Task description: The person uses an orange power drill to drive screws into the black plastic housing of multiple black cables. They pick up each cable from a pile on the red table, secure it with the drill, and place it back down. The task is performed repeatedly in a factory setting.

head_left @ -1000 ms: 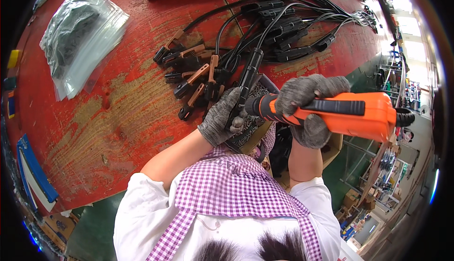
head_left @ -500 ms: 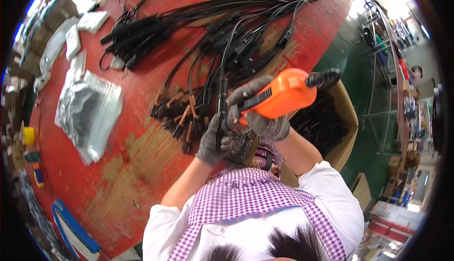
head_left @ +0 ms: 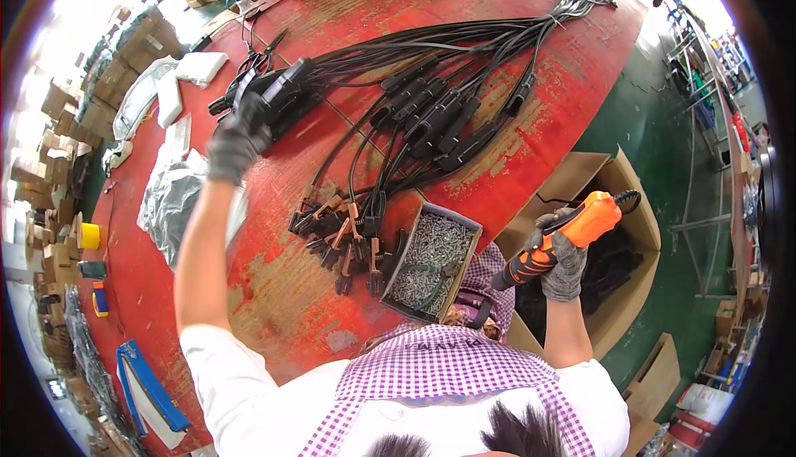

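My right hand [head_left: 565, 258], in a grey glove, is wrapped round an orange and black power screwdriver [head_left: 584, 223], held over the open box at the right. Its cord curls at the rear end. My left hand [head_left: 239, 140], also gloved and blurred by motion, reaches to the far left, at a pile of long black plastic handles [head_left: 286, 96]. Whether its fingers grip one of them does not show. Black cables run across the table to more black handles [head_left: 431, 117] in the middle. Several cable ends with copper-coloured metal pieces [head_left: 340, 229] lie bunched nearer me.
A tray of small screws [head_left: 435, 250] sits at the near table edge. Beside it a cardboard box [head_left: 634, 291] holds black parts. Clear plastic bags [head_left: 170, 208] lie left on the red table [head_left: 282, 291]. Yellow tape [head_left: 89, 236] and a blue-edged object [head_left: 153, 391] stand farther left.
My left hand has left the near cable ends and swung out to the handle pile at far left. My right hand has carried the power screwdriver right and nearer, uncovering the screw tray.
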Tool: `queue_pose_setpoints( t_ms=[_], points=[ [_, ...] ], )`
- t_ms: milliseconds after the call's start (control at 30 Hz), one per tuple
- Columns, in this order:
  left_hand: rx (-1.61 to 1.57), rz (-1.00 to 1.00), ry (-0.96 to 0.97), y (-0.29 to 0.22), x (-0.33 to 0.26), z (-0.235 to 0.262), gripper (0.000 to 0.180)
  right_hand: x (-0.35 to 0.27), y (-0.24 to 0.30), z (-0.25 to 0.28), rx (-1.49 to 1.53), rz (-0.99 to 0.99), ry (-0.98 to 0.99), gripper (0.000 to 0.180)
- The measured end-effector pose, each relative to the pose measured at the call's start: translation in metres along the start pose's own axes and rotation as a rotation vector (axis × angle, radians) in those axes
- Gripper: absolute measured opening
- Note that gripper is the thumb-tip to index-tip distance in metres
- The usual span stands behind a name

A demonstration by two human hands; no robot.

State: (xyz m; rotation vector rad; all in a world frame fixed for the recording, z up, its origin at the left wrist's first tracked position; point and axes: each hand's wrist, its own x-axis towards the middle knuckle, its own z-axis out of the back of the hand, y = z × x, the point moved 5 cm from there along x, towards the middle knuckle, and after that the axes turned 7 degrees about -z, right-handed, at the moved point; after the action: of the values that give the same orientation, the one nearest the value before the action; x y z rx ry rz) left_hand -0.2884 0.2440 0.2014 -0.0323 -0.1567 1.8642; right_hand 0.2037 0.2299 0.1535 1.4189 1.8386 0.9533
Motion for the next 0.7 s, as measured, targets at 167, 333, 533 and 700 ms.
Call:
queue_pose_setpoints(
  t_ms=[167,333,533,700],
  points=[
    [0.428,0.200,-0.379,0.023,0.079,0.025,0.057,-0.009,-0.003,-0.003,0.051,-0.004,0.001,0.045],
    [0.132,-0.214,-0.001,-0.047,0.057,-0.091,0.022,-0.015,-0.010,0.002,0.045,-0.064,-0.027,0.044],
    [-0.083,0.132,0.297,-0.007,-0.056,-0.178,0.031,-0.008,-0.029,0.000,0.026,-0.169,0.005,0.042],
    [-0.317,0.161,0.345,0.011,-0.050,-0.176,0.029,0.000,-0.034,-0.042,0.112,-0.209,0.069,0.041]
  ],
)
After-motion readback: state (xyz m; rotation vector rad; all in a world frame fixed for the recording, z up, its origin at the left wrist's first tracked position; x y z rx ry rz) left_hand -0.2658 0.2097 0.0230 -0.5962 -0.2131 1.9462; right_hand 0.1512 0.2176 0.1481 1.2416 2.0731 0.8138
